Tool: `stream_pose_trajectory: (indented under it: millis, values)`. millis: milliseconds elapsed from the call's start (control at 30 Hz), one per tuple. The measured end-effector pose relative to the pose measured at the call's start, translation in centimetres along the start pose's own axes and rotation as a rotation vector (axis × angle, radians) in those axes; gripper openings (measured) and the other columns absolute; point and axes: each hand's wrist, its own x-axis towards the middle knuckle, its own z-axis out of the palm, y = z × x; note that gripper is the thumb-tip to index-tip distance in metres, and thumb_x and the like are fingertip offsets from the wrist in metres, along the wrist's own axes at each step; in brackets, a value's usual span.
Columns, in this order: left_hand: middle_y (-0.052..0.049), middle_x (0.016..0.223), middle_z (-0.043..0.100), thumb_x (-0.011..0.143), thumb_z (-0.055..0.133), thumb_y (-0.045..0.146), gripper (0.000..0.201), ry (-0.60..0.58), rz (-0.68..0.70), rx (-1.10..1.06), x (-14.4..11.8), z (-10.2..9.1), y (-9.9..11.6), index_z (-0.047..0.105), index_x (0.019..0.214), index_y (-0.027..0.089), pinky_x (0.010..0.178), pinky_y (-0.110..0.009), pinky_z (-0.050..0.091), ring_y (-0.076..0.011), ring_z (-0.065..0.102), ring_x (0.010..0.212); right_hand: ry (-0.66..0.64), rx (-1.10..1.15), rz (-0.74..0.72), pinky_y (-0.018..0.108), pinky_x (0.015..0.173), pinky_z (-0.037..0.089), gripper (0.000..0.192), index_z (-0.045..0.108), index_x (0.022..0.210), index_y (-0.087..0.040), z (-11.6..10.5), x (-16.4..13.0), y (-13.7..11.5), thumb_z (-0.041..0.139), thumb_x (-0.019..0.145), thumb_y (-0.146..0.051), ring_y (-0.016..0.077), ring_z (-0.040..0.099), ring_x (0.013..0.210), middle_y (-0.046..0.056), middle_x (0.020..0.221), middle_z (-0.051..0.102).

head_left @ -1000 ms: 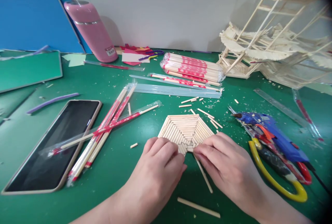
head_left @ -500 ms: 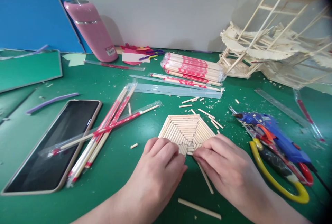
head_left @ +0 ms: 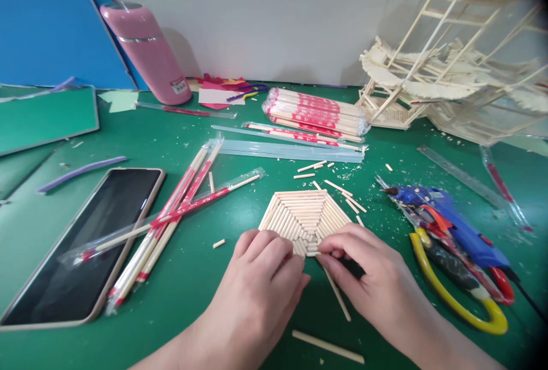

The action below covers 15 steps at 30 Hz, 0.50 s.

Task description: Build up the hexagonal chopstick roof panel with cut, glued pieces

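Observation:
A partly formed hexagonal panel (head_left: 300, 207) of short wooden sticks, laid in nested rows, lies flat on the green table. My left hand (head_left: 264, 281) is closed, its curled fingers on the panel's left near edge; the fingertips are partly hidden. At the near inner rows, my right hand (head_left: 370, 278) pinches a short stick piece (head_left: 313, 254) between thumb and index finger, against the panel. A longer stick (head_left: 340, 298) runs out from under the right hand. Closer to me lies another loose stick (head_left: 327, 347).
Wrapped chopsticks (head_left: 171, 216) cross a phone (head_left: 94, 244) on the left. Behind are a chopstick bundle (head_left: 314, 112), translucent glue sticks (head_left: 286, 151) and a pink flask (head_left: 148, 53). A blue glue gun (head_left: 454, 221), yellow-handled pliers (head_left: 449, 301) and a wooden stick model (head_left: 428, 79) stand right.
My right hand's fingers have opened slightly away from the palm, the thumb and index still together at the stick piece. My left hand stays at the panel's edge. The view shifts slightly.

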Motion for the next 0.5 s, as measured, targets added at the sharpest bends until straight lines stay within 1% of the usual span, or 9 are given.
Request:
stream_pose_trajectory:
  millis: [100,233,300,367,500]
  values:
    - [-0.003,0.074,0.054,0.085,0.043,0.015,0.015,0.026,-0.017,0.055,0.1,0.2,0.3,0.057,0.080,0.017,0.066,-0.034,0.033,-0.0178,0.044,0.071,0.020,0.008,0.056,0.024,0.062,0.041,0.008,0.052,0.079,-0.020,0.0,0.1,-0.1,0.051,0.082,-0.012,0.0110,0.050,0.070,-0.002,0.074,0.052]
    - [-0.002,0.072,0.054,0.086,0.043,0.017,0.017,-0.021,-0.067,0.133,0.9,0.3,0.8,0.054,0.074,0.018,0.064,-0.035,0.031,-0.0184,0.043,0.069,-0.003,-0.024,0.053,0.026,0.060,0.040,0.010,0.052,0.075,-0.020,0.0,0.2,-0.2,0.050,0.082,-0.013,0.0123,0.050,0.069,-0.001,0.073,0.051]
    - [-0.002,0.072,0.053,0.085,0.042,0.017,0.017,-0.045,-0.085,0.163,1.3,0.3,1.0,0.053,0.073,0.018,0.064,-0.036,0.031,-0.0187,0.043,0.069,-0.017,-0.023,0.048,0.027,0.062,0.041,0.010,0.054,0.077,-0.020,0.0,0.1,-0.2,0.050,0.082,-0.012,0.0134,0.050,0.071,-0.001,0.074,0.052]
    - [-0.002,0.072,0.052,0.085,0.042,0.016,0.016,-0.043,-0.096,0.195,1.7,0.4,1.1,0.051,0.072,0.019,0.065,-0.036,0.030,-0.0189,0.043,0.069,-0.018,0.001,0.046,0.029,0.064,0.042,0.010,0.055,0.080,-0.020,-0.1,0.0,-0.1,0.050,0.081,-0.011,0.0142,0.051,0.073,0.000,0.076,0.053]
    - [-0.002,0.073,0.052,0.083,0.043,0.013,0.014,-0.062,-0.128,0.232,2.0,0.7,1.3,0.049,0.072,0.019,0.065,-0.036,0.029,-0.0193,0.043,0.069,-0.002,0.072,0.019,0.029,0.066,0.044,0.017,0.055,0.086,-0.020,-0.3,-0.4,0.0,0.050,0.078,-0.007,0.0149,0.051,0.076,0.001,0.080,0.054]
